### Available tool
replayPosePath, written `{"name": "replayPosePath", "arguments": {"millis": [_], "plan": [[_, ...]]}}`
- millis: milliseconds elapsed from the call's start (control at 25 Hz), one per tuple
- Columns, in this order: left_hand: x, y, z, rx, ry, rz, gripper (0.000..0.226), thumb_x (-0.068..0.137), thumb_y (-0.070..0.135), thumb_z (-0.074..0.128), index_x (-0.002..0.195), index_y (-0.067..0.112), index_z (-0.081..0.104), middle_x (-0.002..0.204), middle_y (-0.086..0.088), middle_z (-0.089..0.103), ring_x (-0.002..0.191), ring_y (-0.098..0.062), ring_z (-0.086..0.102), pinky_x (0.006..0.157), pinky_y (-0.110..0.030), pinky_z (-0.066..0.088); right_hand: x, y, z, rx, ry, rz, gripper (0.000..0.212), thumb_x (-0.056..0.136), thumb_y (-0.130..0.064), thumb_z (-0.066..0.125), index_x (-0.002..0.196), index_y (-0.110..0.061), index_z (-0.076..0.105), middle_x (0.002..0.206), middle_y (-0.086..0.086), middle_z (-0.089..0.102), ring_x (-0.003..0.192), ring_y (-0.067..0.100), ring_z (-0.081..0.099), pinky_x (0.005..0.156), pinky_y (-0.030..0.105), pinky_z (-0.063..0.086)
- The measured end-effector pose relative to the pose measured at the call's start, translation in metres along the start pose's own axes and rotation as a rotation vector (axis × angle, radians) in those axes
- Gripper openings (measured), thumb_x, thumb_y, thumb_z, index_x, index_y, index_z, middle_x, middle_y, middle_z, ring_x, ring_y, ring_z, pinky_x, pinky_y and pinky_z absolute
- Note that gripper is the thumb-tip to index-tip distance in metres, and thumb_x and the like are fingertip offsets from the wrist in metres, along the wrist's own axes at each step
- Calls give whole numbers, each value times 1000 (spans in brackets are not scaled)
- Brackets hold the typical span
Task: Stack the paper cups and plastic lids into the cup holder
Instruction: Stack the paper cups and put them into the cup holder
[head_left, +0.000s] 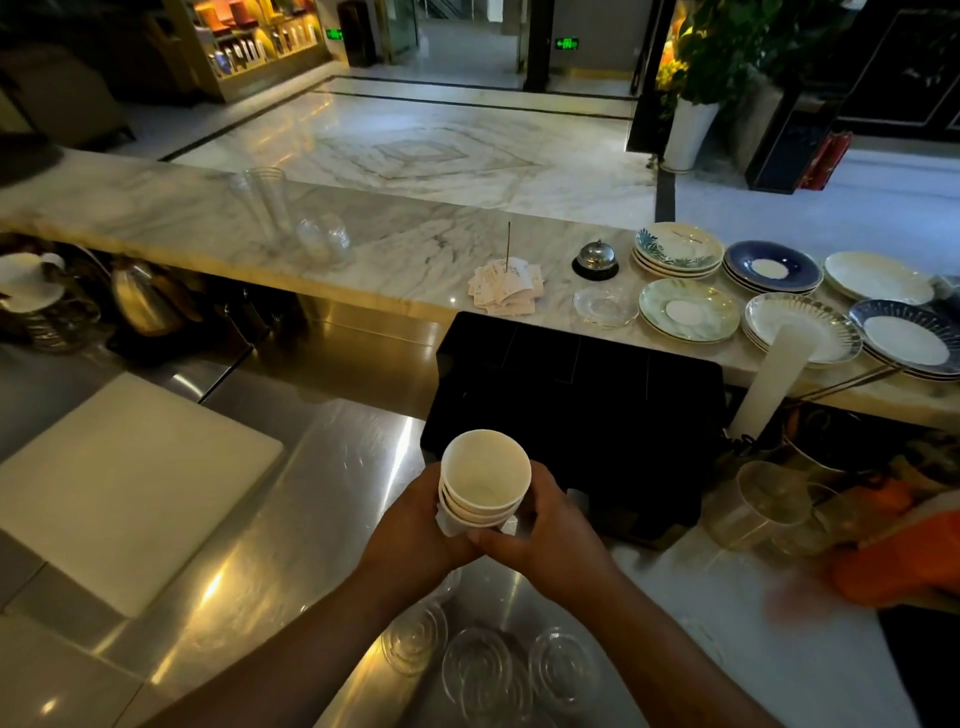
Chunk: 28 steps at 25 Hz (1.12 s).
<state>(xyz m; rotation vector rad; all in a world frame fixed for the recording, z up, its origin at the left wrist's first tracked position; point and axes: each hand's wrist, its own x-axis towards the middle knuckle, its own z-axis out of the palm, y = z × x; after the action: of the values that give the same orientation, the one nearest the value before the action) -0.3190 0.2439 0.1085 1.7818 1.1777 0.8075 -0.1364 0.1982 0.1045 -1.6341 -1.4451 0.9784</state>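
Note:
A short stack of white paper cups (485, 478), nested and mouth up, is held over the steel counter just in front of the black cup holder (576, 405). My left hand (421, 530) grips the stack from the left and below. My right hand (550, 530) wraps it from the right. The holder's dark compartments show nothing inside that I can make out. Clear plastic lids (478, 665) lie flat on the counter below my wrists, in three small piles. A tall white sleeve of cups (774, 379) leans to the right of the holder.
A white cutting board (124, 488) lies at the left. On the marble ledge stand clear plastic cups (270, 208), a receipt spike (506, 280), a bell (596, 260) and several plates (688, 309). Clear cups (763, 504) and an orange cloth (893, 551) sit at the right.

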Motion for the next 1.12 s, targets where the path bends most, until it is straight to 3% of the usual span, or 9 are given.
{"name": "replayPosePath", "arguments": {"millis": [280, 480, 560, 640, 680, 800, 1000, 1080, 1120], "plan": [[21, -10, -9, -2, -77, 12, 75, 66, 64, 86, 127, 68, 43, 128, 37, 60, 117, 9, 61, 84, -6, 50, 16, 5, 13, 80, 33, 73, 94, 58, -68, 83, 139, -43, 41, 128, -18, 62, 116, 1, 61, 96, 36, 57], [48, -18, -28, -32, -123, 39, 77, 67, 71, 83, 134, 57, 47, 128, 33, 63, 114, 8, 64, 79, -10, 53, 35, -8, 21, 261, 36, 132, 94, 58, -64, 90, 138, -51, 42, 127, -25, 64, 118, 1, 62, 94, 32, 58], [56, -20, -35, -45, -124, 46, 75, 67, 72, 83, 132, 58, 48, 126, 34, 65, 112, 10, 64, 76, -7, 53, 44, -13, 23, 348, -10, 171, 89, 61, -59, 91, 136, -54, 43, 126, -27, 64, 117, 2, 63, 88, 25, 58], [62, -23, -41, -33, -109, 48, 74, 67, 73, 83, 130, 61, 47, 124, 36, 64, 111, 12, 63, 76, -4, 51, 49, -19, 27, 432, -41, 218, 72, 63, -73, 81, 126, -67, 46, 120, -28, 66, 112, 1, 65, 82, 23, 59], [64, -25, -44, -28, -107, 47, 75, 66, 74, 83, 130, 62, 46, 124, 36, 64, 112, 11, 63, 76, -5, 52, 52, -23, 30, 508, -32, 275, 65, 60, -84, 73, 119, -70, 49, 116, -25, 69, 109, 5, 68, 84, 30, 61], [68, -31, -48, -29, -124, 40, 75, 67, 72, 84, 130, 61, 46, 126, 35, 64, 114, 9, 63, 81, -11, 53, 62, -21, 37, 672, 23, 439, 85, 50, -95, 64, 122, -52, 52, 116, -11, 68, 112, 24, 67, 95, 57, 56], [72, -31, -54, -89, -139, 39, 73, 69, 65, 86, 131, 60, 48, 127, 35, 62, 118, 7, 61, 85, -10, 54, 70, -28, 38, 700, 58, 419, 6, 82, -73, 60, 88, -73, 62, 99, -21, 76, 101, 20, 74, 82, 47, 62], [71, -31, -53, -128, -150, 22, 72, 72, 58, 88, 133, 56, 49, 128, 31, 64, 119, 3, 63, 89, -17, 56, 71, -26, 39, 701, 54, 424, 16, 78, -75, 62, 94, -73, 60, 105, -17, 75, 104, 22, 73, 84, 47, 61], [71, -30, -52, -142, -152, 13, 72, 72, 55, 88, 133, 54, 50, 128, 30, 65, 119, 2, 63, 90, -19, 57, 71, -27, 40, 715, 42, 426, 38, 72, -80, 65, 107, -68, 58, 114, -12, 72, 108, 26, 71, 87, 51, 60]]}}
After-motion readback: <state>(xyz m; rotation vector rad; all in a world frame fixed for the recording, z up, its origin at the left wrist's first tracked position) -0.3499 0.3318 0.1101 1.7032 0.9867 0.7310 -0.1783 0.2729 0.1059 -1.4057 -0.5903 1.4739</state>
